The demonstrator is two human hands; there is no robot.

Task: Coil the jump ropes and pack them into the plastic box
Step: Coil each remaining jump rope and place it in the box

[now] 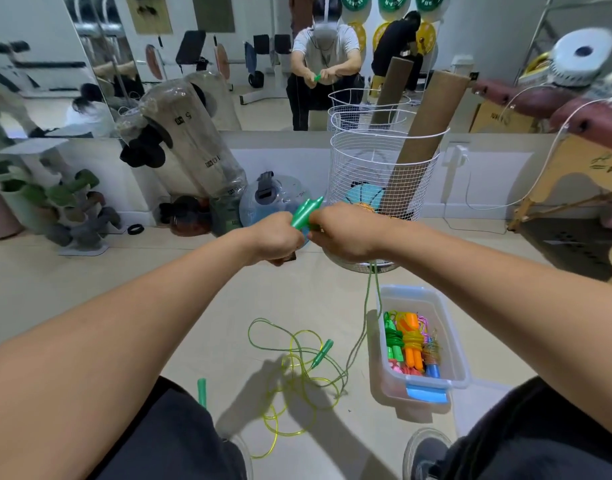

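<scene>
The left hand (280, 237) and right hand (342, 233) were held up together, fingers curled tight around two green handles (306, 211). Their green rope (370, 296) hung down to the floor (124, 289). Two more green handles lay in loose rope (297, 372) there. One plastic box (450, 327) held coiled ropes.

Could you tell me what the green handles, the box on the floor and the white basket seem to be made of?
The green handles, in the grip of the left hand and right hand, look like glossy moulded plastic. The box seems clear, slightly frosted plastic: the ropes show through its wall. The white basket looks like coated wire mesh, open-gridded.
</scene>
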